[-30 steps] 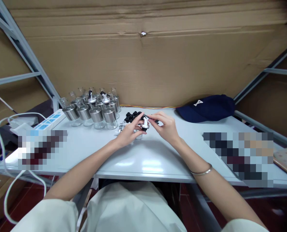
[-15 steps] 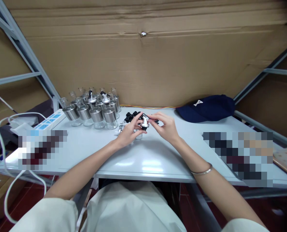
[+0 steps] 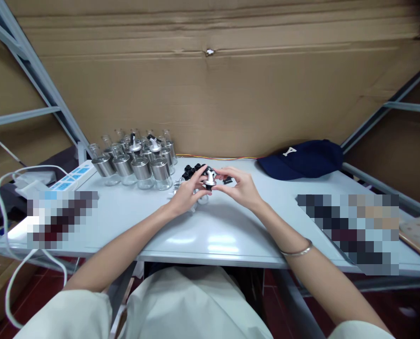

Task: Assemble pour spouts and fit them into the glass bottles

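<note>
Between my two hands is a silver bottle pour spout (image 3: 210,179) with a black cap on top and a black stopper below. My left hand (image 3: 189,192) grips it from the left, fingers behind and thumb at the stopper. From the right, my right hand (image 3: 240,186) closes on it with thumb low and fingertips near the cap. Black plastic parts (image 3: 189,171) lie on the table behind my left hand. Silver and clear spout parts (image 3: 202,197) are partly hidden beneath it.
Several glass bottles with steel sleeves (image 3: 141,172) stand at the back left, two topped with spouts. A power strip (image 3: 74,176) lies left of them. A navy cap (image 3: 303,160) rests at the back right. Blurred-out items (image 3: 351,230) lie right. Cardboard (image 3: 231,103) walls the back.
The spout has shifted slightly left and down. My right thumb has moved down to the spout's base, and the right fingers sit nearer the cap.
</note>
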{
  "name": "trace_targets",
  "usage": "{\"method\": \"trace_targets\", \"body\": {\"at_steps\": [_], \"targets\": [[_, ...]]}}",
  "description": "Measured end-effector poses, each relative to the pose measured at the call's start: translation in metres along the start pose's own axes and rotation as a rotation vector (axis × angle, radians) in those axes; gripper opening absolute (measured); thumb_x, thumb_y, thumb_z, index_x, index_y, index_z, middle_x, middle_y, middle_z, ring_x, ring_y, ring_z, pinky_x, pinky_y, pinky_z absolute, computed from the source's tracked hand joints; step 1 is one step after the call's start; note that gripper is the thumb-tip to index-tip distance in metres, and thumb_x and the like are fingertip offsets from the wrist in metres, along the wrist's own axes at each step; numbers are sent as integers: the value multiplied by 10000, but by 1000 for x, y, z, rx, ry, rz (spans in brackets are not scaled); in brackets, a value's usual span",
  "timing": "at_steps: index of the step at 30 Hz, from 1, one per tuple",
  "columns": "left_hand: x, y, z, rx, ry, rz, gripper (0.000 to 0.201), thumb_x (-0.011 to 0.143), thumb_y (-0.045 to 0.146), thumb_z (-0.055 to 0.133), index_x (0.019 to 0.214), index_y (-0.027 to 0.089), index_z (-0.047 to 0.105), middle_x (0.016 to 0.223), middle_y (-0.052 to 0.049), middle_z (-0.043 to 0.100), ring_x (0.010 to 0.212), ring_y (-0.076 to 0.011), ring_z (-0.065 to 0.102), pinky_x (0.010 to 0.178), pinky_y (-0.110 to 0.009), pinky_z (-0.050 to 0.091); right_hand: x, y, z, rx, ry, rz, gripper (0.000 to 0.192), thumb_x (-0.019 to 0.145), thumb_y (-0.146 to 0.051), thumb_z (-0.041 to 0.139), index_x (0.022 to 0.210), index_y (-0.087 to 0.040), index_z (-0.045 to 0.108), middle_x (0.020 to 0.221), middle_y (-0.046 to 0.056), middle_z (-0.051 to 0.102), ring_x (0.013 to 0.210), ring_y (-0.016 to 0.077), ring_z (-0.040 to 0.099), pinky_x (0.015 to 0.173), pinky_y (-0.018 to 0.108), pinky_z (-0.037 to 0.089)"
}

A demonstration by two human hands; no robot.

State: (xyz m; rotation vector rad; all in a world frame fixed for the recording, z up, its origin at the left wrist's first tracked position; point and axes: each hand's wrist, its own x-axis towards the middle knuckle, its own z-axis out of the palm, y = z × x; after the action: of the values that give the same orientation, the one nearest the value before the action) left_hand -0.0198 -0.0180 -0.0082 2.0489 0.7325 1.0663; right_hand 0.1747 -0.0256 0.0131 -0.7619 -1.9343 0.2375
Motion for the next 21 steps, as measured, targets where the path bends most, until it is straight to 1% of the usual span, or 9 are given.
{"method": "trace_targets", "body": {"at_steps": [7,13,16,19,21], "targets": [[0,0,-1,21,-4,30,691,808,210,596,1414,236,265,1179,-79,627,892,-153,672,847,-273,495,0,1,-2,17,5,13,425,729,-486,702,1038,-194,687,802,65,682,717,184,621,648,320,506],[0,2,-2,32,-4,4,695,798,227,607,1409,243,275,1159,-69,639,871,-152,673,839,-285,497,0,1,-2,12,-10,-2,356,765,-465,678,995,-194,697,799,68,691,719,188,637,649,321,502],[0,2,-2,18,6,-1,701,788,227,619,1402,241,283,1152,-66,641,890,-156,667,840,-283,492,0,1,-2,8,-14,7,353,769,-464,675,998,-196,690,809,70,690,725,192,639,636,319,500],[1,4,-2,-14,16,-18,708,768,218,639,1392,235,303,1124,-62,646,888,-155,664,837,-276,485,1,0,-2,-4,-17,22,349,767,-449,683,1012,-201,671,810,61,680,730,187,627,665,327,506],[2,5,-2,-44,22,-41,711,764,211,640,1391,233,306,1106,-62,642,861,-149,668,822,-270,485,1,0,-1,16,-21,37,382,762,-415,695,1076,-208,630,846,56,670,760,184,622,690,329,514]]}}
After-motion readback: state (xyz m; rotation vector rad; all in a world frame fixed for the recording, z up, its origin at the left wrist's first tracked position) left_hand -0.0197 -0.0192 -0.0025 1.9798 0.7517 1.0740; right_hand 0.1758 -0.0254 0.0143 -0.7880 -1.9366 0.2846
